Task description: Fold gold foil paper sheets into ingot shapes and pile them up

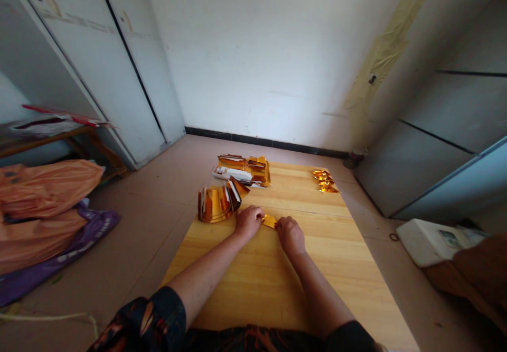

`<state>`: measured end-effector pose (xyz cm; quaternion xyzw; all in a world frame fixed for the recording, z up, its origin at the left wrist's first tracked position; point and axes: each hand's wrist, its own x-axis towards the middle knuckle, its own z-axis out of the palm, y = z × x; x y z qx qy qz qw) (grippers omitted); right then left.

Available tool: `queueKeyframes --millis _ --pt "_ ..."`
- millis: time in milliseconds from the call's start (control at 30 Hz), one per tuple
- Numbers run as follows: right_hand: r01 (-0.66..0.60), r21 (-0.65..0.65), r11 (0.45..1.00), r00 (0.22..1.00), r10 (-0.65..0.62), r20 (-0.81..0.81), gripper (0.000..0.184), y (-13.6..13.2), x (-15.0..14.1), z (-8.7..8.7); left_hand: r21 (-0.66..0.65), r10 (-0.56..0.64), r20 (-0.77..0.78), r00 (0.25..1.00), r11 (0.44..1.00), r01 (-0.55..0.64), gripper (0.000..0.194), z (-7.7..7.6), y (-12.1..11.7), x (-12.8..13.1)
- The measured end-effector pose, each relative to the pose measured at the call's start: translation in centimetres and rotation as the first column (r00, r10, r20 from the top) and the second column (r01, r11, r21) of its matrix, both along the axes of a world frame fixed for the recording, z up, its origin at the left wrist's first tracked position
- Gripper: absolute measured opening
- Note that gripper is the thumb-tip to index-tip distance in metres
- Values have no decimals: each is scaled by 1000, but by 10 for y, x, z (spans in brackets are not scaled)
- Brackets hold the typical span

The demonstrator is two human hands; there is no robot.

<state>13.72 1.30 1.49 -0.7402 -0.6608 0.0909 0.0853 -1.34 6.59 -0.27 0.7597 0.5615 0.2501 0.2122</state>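
Between my two hands a small piece of gold foil paper [269, 221] is held low over the wooden table [253, 272]. My left hand [249, 221] pinches its left end, fingers closed. At the other end my right hand [291, 234] has its fingers closed on the foil's edge. Just beyond my left hand stands a curved stack of gold foil sheets [216, 203]. Behind that lies a second pile of gold foil sheets [259, 169], with white paper among them. Several folded gold foil pieces [325, 181] sit in a row at the table's far right corner.
Orange and purple bags [47, 193] rest on the left beside a wooden bench [95, 146]. A grey cabinet [122, 66] stands at the left, and a white box [423, 241] is on the right. The white wall [261, 61] rises past the table.
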Motion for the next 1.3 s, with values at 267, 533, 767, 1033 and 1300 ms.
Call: queueKeyframes --millis 267,533,767,1033,1300 --pt "-21 -59 998 1000 21 -5 15 6 3 1 1 -98 -1 995 995 98 23 -1 -1 -5" --pt "-26 -87 996 999 22 -45 17 7 3 2 124 -330 -14 944 936 329 28 -15 7 -22" --pt "-46 -78 996 997 41 -69 16 7 5 1 318 -370 -329 869 823 471 19 -3 2 -24" --pt "-85 -64 994 996 83 -37 17 6 5 4 421 -378 -437 816 716 557 29 -7 5 -27" --pt "-390 99 916 920 382 88 22 2 8 -7 422 -343 -529 776 687 591 28 -9 9 -27"
